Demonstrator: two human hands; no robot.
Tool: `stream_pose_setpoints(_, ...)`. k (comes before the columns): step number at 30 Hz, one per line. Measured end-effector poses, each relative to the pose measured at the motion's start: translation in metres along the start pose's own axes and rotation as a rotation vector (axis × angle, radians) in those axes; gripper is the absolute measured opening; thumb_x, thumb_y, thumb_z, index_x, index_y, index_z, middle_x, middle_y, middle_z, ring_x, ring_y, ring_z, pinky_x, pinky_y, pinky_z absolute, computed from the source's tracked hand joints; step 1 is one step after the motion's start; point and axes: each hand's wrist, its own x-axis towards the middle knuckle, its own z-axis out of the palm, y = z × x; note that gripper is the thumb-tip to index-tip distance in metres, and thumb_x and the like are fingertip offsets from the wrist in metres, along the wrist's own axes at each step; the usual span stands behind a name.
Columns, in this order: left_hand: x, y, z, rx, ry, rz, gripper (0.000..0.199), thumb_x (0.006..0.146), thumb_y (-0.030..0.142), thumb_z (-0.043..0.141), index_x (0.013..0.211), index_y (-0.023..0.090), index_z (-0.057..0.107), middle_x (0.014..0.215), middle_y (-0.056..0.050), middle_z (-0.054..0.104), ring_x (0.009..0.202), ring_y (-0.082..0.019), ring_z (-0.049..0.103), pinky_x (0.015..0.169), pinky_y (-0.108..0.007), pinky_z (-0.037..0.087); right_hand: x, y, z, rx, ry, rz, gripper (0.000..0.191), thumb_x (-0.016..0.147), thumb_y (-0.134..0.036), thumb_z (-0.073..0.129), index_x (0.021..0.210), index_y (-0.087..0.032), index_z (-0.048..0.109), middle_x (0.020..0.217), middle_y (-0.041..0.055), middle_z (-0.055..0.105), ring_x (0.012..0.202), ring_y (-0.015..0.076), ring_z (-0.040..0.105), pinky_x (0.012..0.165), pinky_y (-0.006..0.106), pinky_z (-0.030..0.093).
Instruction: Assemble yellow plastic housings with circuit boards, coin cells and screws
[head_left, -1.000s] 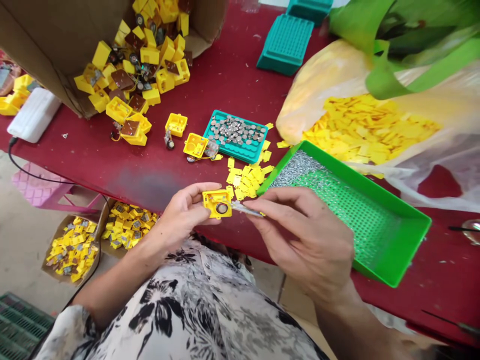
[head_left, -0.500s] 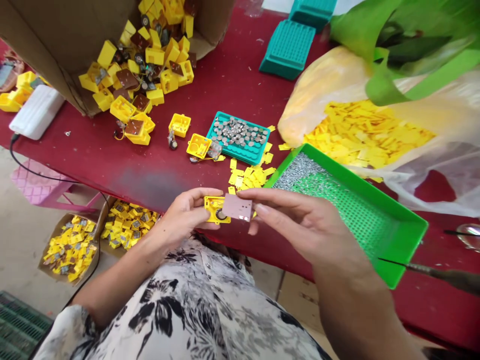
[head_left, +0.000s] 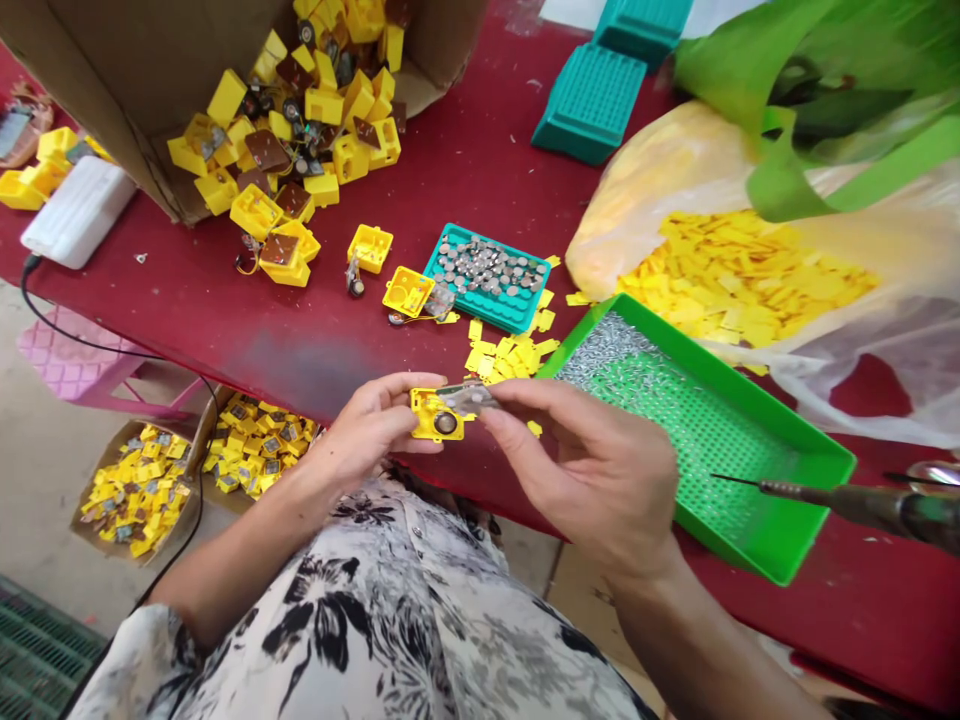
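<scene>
Yellow plastic housing rests in the left hand at lower centre, its round disc already seated, while the right hand pinches a small metallic plate against its top edge. More yellow housings remain heaped in the cardboard box at upper left.

Yellow plastic housing, round disc inside; grey metal plate overlapping its top edge.

The dark red counter carries a tipped cardboard box spilling yellow plastic housings. Nearby lie a white block, a teal tray of silver button cells, and loose yellow tabs. A green tray sits just beside a plastic bag of yellow pieces; an upturned teal tray lies beyond.
</scene>
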Motion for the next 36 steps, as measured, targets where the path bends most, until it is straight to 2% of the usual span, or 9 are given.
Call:
stream_pose_setpoints(5, -0.005, 0.003, -0.001, -0.161, -0.065, 0.008, 0.031, 0.069, 0.017, 0.062, 0.099, 0.014, 0.070, 0.086, -0.006, 0.072, 0.074, -0.016, 0.066, 0.069, -0.029, 0.054, -0.010, -0.010, 0.001, -0.008, -0.091, -0.215, 0.021, 0.082, -0.002, 0.062, 0.096, -0.018, 0.066, 0.086, 0.0052, 0.073, 0.078, 0.0162, 0.069, 0.073, 0.030, 0.059)
stream_pose_setpoints(10, -0.011, 0.005, 0.006, -0.082, -0.064, 0.016, 0.037, 0.066, 0.012, 0.076, 0.102, 0.014, 0.067, 0.080, -0.001, 0.069, 0.066, -0.010, 0.063, 0.067, -0.023, 0.050, -0.017, -0.013, 0.000, -0.040, -0.108, -0.305, 0.026, 0.080, 0.002, 0.060, 0.097, -0.017, 0.065, 0.089, 0.0080, 0.072, 0.081, 0.0181, 0.067, 0.072, 0.033, 0.058)
stream_pose_setpoints(14, -0.014, 0.007, 0.013, 0.003, -0.043, 0.030, 0.037, 0.065, 0.009, 0.077, 0.100, 0.014, 0.066, 0.079, 0.000, 0.068, 0.063, -0.009, 0.062, 0.064, -0.021, 0.048, -0.019, -0.015, -0.007, -0.096, -0.152, -0.292, 0.026, 0.081, -0.001, 0.061, 0.097, -0.020, 0.066, 0.089, 0.0055, 0.071, 0.080, 0.0172, 0.066, 0.070, 0.031, 0.058)
stream_pose_setpoints(18, -0.020, 0.010, 0.018, 0.017, -0.040, 0.037, 0.031, 0.068, 0.006, 0.073, 0.097, 0.014, 0.067, 0.081, 0.000, 0.069, 0.065, -0.009, 0.063, 0.066, -0.022, 0.048, -0.019, -0.016, -0.017, -0.071, -0.189, -0.294, 0.025, 0.081, -0.003, 0.062, 0.099, -0.018, 0.066, 0.092, 0.0073, 0.071, 0.084, 0.0185, 0.067, 0.073, 0.034, 0.060)
stream_pose_setpoints(22, -0.024, 0.011, 0.021, 0.020, -0.073, 0.066, 0.025, 0.069, 0.006, 0.074, 0.092, 0.015, 0.069, 0.083, 0.000, 0.071, 0.070, -0.010, 0.065, 0.068, -0.021, 0.050, -0.018, -0.019, -0.024, -0.028, -0.195, -0.289, 0.026, 0.080, 0.000, 0.062, 0.101, -0.015, 0.064, 0.089, 0.0089, 0.071, 0.084, 0.0197, 0.068, 0.073, 0.035, 0.060)
stream_pose_setpoints(27, -0.028, 0.013, 0.025, 0.021, -0.108, 0.045, 0.024, 0.071, 0.008, 0.074, 0.093, 0.017, 0.072, 0.082, 0.000, 0.072, 0.065, -0.009, 0.064, 0.066, -0.021, 0.052, -0.015, -0.021, -0.027, -0.050, -0.207, -0.276, 0.025, 0.081, 0.000, 0.060, 0.102, -0.013, 0.062, 0.090, 0.0106, 0.070, 0.084, 0.0201, 0.067, 0.073, 0.034, 0.059)
stream_pose_setpoints(31, -0.032, 0.017, 0.027, -0.001, -0.110, 0.032, 0.030, 0.072, 0.007, 0.067, 0.100, 0.018, 0.072, 0.086, -0.001, 0.073, 0.072, -0.011, 0.067, 0.066, -0.021, 0.052, -0.017, -0.021, -0.029, -0.086, -0.155, -0.216, 0.023, 0.081, -0.001, 0.062, 0.100, -0.015, 0.062, 0.086, 0.0086, 0.071, 0.077, 0.0182, 0.066, 0.073, 0.033, 0.058)
stream_pose_setpoints(36, -0.029, 0.013, 0.025, 0.026, -0.123, 0.022, 0.037, 0.069, 0.002, 0.065, 0.102, 0.019, 0.071, 0.089, -0.002, 0.074, 0.077, -0.013, 0.068, 0.067, -0.022, 0.053, -0.020, -0.021, -0.025, -0.126, -0.059, -0.068, 0.021, 0.082, -0.003, 0.062, 0.095, -0.020, 0.062, 0.083, 0.0036, 0.070, 0.077, 0.0159, 0.067, 0.078, 0.030, 0.058)
